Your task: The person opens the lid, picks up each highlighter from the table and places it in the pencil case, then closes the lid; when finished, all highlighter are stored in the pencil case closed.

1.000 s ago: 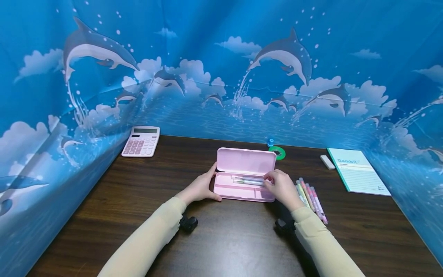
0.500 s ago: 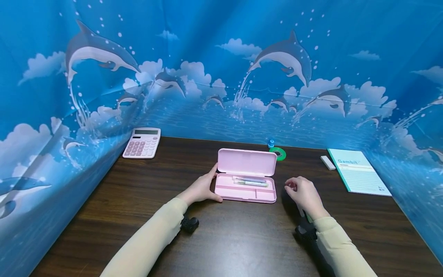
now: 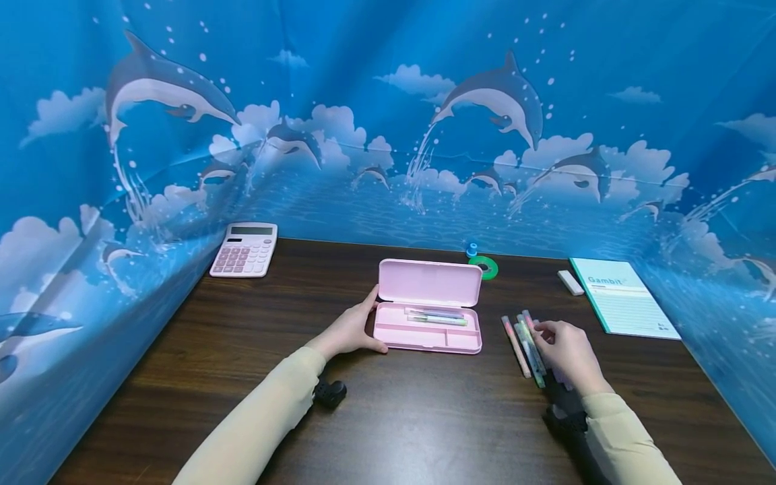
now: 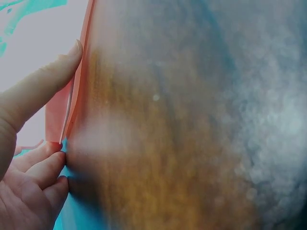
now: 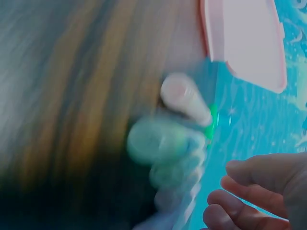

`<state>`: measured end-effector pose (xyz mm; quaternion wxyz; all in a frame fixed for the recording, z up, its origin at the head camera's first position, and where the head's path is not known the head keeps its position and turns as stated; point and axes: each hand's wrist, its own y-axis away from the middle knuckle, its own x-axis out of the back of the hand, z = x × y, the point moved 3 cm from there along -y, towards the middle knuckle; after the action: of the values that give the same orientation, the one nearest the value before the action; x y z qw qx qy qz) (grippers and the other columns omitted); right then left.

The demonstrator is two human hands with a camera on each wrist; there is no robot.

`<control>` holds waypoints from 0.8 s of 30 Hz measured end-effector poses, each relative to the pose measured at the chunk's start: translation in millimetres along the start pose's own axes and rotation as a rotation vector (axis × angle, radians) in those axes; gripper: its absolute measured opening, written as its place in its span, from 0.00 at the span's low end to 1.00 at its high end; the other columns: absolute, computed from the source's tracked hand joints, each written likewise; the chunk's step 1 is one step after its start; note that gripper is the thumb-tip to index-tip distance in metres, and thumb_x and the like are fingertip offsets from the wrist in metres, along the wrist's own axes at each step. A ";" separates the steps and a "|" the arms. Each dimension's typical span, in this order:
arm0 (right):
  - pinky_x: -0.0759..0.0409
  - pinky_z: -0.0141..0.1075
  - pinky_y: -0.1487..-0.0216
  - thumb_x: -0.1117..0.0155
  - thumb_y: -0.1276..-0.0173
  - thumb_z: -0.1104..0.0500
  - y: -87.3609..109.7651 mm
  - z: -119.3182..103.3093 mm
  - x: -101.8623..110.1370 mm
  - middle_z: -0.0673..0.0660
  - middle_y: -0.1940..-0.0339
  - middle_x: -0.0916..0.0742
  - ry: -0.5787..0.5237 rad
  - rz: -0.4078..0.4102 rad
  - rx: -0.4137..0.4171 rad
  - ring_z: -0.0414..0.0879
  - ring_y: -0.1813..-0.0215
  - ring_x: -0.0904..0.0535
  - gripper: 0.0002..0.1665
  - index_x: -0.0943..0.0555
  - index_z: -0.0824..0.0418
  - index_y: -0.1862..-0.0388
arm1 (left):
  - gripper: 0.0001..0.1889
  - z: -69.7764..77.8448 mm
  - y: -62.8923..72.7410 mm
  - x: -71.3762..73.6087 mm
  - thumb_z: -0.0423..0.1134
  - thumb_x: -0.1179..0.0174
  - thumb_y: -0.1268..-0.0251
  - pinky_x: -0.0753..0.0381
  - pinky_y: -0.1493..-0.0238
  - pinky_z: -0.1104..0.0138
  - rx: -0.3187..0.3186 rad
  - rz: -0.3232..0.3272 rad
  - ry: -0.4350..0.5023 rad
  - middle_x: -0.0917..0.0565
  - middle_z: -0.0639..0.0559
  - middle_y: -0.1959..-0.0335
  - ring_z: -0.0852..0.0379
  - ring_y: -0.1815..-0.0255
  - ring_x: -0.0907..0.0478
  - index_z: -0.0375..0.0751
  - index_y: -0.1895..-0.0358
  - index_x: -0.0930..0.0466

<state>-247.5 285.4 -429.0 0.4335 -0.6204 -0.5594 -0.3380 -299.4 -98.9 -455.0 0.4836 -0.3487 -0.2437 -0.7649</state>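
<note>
A pink pencil case (image 3: 418,338) lies with its lid raised at the middle of the table. My left hand (image 3: 350,329) holds its left end, thumb at the front edge and fingers behind; the left wrist view shows this thumb (image 4: 45,76) against the pink rim. Slim markers (image 3: 438,320) lie in the case's long compartment. To the right, my right hand (image 3: 566,353) is over a row of loose markers (image 3: 529,347), partly hiding them. In the right wrist view its loosely bent fingers (image 5: 249,191) are apart from the marker ends, with nothing between fingers and thumb.
A calculator (image 3: 245,250) sits at the back left. Behind the case are a green tape roll (image 3: 490,267) and a small blue object (image 3: 471,249). At the right lie a white eraser (image 3: 570,283) and a notepad (image 3: 627,298). A dolphin-printed curtain (image 3: 388,135) borders the table.
My right hand has moved from the case's right end to the loose markers, which now lie more to the left with a pink one apart. My left hand has stayed on the case.
</note>
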 end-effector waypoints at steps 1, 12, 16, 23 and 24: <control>0.22 0.48 0.64 0.36 0.37 0.60 1.0 3.2 1.0 0.62 0.69 0.16 0.000 -0.001 -0.007 0.50 0.68 0.23 0.14 0.17 0.71 0.57 | 0.67 0.3 0.3 0.3 0.49 0.22 0.62 0.39 0.32 0.53 0.001 0.001 -0.001 0.33 0.42 0.32 0.48 0.31 0.36 0.41 0.23 0.65; 0.21 0.44 0.69 0.36 0.38 0.62 8.8 29.3 7.9 0.67 0.68 0.15 0.007 -0.083 -0.098 0.48 0.72 0.24 0.14 0.18 0.75 0.60 | 0.67 1.9 1.2 0.4 0.48 0.22 0.61 0.39 0.32 0.54 0.009 -0.008 0.005 0.32 0.43 0.32 0.48 0.31 0.36 0.43 0.23 0.67; 0.23 0.42 0.71 0.37 0.39 0.63 11.7 33.2 7.4 0.65 0.72 0.15 0.031 -0.087 -0.099 0.48 0.74 0.26 0.12 0.18 0.74 0.64 | 0.68 3.5 1.8 1.2 0.48 0.22 0.61 0.40 0.31 0.53 0.013 -0.011 0.004 0.33 0.42 0.31 0.48 0.31 0.37 0.42 0.23 0.67; 0.24 0.41 0.72 0.38 0.39 0.63 12.2 37.0 7.2 0.64 0.72 0.16 0.041 -0.122 -0.130 0.47 0.74 0.26 0.12 0.17 0.74 0.66 | 0.67 3.1 2.2 1.2 0.48 0.22 0.61 0.40 0.31 0.53 0.008 -0.007 0.007 0.33 0.42 0.31 0.47 0.31 0.36 0.42 0.23 0.66; 0.24 0.41 0.72 0.38 0.39 0.63 12.3 37.2 7.0 0.64 0.72 0.16 0.040 -0.128 -0.136 0.47 0.75 0.26 0.12 0.17 0.74 0.66 | 0.67 3.0 2.0 1.1 0.48 0.22 0.61 0.40 0.32 0.53 0.007 -0.007 0.007 0.33 0.42 0.31 0.47 0.31 0.36 0.42 0.23 0.66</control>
<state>-236.8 322.3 -439.3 0.3791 -0.6045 -0.5649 -0.4144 -297.1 -98.3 -452.2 0.4832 -0.3433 -0.2459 -0.7669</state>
